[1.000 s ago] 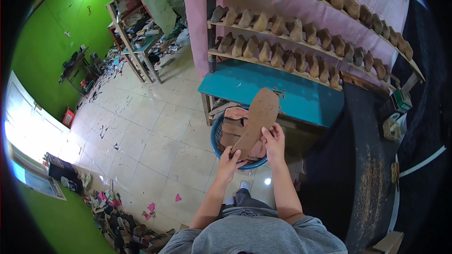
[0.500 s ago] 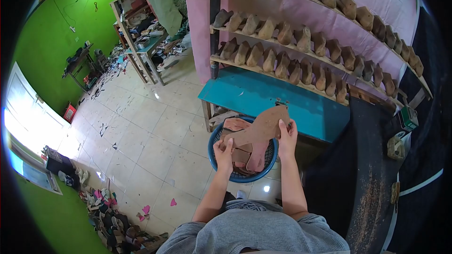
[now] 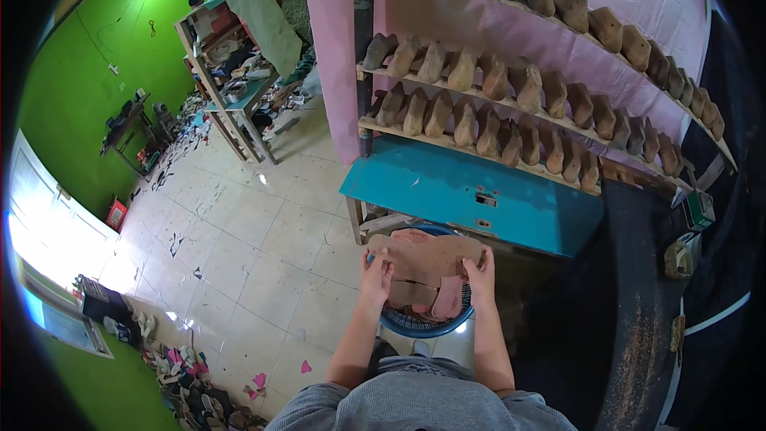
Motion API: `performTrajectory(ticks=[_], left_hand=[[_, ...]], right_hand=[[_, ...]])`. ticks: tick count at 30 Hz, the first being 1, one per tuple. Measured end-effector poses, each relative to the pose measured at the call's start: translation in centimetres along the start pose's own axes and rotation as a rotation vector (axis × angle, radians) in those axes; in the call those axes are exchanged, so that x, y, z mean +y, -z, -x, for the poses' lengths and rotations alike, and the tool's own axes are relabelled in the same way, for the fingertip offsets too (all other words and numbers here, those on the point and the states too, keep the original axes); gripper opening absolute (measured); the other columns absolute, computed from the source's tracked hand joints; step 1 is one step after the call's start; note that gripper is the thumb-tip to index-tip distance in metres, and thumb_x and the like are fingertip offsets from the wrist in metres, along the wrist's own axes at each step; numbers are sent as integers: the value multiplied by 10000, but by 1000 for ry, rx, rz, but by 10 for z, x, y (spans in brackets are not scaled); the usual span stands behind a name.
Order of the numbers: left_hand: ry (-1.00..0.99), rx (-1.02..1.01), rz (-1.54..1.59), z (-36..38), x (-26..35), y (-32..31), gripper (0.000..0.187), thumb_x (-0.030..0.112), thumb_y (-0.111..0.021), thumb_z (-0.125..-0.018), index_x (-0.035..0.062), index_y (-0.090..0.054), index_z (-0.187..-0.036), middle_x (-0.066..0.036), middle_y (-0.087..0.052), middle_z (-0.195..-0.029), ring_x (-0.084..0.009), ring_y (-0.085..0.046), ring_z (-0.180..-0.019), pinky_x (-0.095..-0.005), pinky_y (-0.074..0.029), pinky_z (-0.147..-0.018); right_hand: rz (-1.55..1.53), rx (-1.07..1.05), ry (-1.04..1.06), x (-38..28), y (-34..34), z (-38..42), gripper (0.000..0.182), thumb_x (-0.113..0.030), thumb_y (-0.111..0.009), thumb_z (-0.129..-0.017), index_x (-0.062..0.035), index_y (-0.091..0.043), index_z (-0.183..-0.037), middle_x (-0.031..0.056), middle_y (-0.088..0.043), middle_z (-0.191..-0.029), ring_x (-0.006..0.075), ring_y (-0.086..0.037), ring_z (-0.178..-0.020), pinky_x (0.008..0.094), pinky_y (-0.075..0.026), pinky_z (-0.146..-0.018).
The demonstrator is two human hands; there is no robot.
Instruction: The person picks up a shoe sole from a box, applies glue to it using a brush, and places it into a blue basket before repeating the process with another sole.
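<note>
- teal desk (image 3: 455,187) ahead, tiled floor (image 3: 267,271) alongside.
- brown sole-shaped sheet (image 3: 427,259): over blue basket (image 3: 427,332), between the hands; can't tell if it touches the pieces below.
- left hand (image 3: 377,275) and right hand (image 3: 481,275): each grip pinched on one end, neither nearer.
- long axis left-right across the body; toe direction can't tell.

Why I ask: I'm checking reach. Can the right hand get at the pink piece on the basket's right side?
Probably yes: much of the pink piece lies uncovered near the right hand, though it must likely release the brown sole-shaped piece.
</note>
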State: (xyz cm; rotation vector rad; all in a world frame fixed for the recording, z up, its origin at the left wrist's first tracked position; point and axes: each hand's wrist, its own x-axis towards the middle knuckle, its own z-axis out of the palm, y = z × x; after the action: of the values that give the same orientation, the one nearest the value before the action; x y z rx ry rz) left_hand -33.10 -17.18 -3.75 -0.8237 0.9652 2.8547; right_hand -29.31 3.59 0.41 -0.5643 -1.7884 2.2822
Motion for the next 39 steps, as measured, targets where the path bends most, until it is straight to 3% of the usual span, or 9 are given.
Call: performTrajectory(ticks=[9,15,21,26,28,32,35,37,39], left_hand=[[101,-153,-155,-44,30,-6,669,62,-641,-816,276,-291,-1345,-34,-502,-1077,-183,-543,-897,-334,-471,-732],[79,-244,-308,-74,34,-10,651,74,-639,-823,224,-287,-1350,-52,-502,-1049,-171,-554,-892,-326,-480,-737],[9,-287,-809,-92,27,-17,607,97,-657,-810,86,-311,-1308,-65,-523,-1023,-151,-536,-907,-270,-456,-746],[60,-389,-897,-113,-4,-9,651,150,-684,-792,130,-298,-1316,-82,-525,-1056,-151,-500,-977,-316,-406,-835],[64,-416,-928,-126,-21,-4,630,126,-681,-792,113,-317,-1306,-84,-541,-1027,-147,-508,-959,-308,-416,-828],[12,-538,-962,-152,-51,13,608,68,-669,-790,70,-338,-1301,-84,-547,-996,-149,-546,-861,-276,-446,-785],[-6,-579,-1123,-165,-64,20,601,78,-691,-766,92,-385,-1283,-71,-550,-962,-143,-552,-851,-270,-454,-778],[-206,-630,-1373,-170,-71,22,582,92,-722,-726,99,-448,-1239,-59,-557,-917,-136,-554,-848,-260,-465,-760],[-226,-650,-1446,-174,-78,23,571,103,-732,-713,97,-470,-1220,-56,-556,-916,-135,-555,-839,-258,-470,-743]], right_hand=[[56,121,-88,22,-18,-1,127,-219,-580,-867,-128,-540,-946,-21,-554,-865,72,-502,-737,200,-376,-583],[130,196,72,36,-25,10,214,-150,-625,-836,-88,-571,-1034,9,-561,-842,88,-529,-738,227,-442,-639],[191,236,39,73,-21,25,376,-15,-631,-792,-53,-486,-1136,75,-542,-1060,141,-550,-897,260,-454,-767],[209,307,53,122,-13,34,589,-70,-755,-679,-30,-450,-1181,156,-527,-1079,222,-593,-871,321,-509,-727],[615,343,315,133,-16,42,667,-78,-783,-640,-47,-432,-1207,175,-451,-1152,237,-562,-936,337,-513,-745],[506,372,80,169,-23,58,809,-64,-820,-573,-57,-370,-1245,143,-393,-1133,239,-536,-906,317,-511,-747],[581,421,107,201,-29,63,849,-72,-837,-550,-47,-345,-1242,147,-393,-1105,233,-529,-876,294,-502,-694],[613,462,121,219,-34,64,853,-84,-845,-543,-42,-346,-1233,150,-403,-1091,231,-527,-872,289,-499,-669],[620,498,65,231,-41,64,856,-79,-835,-553,-16,-318,-1234,183,-369,-1125,303,-490,-949,353,-462,-772]])
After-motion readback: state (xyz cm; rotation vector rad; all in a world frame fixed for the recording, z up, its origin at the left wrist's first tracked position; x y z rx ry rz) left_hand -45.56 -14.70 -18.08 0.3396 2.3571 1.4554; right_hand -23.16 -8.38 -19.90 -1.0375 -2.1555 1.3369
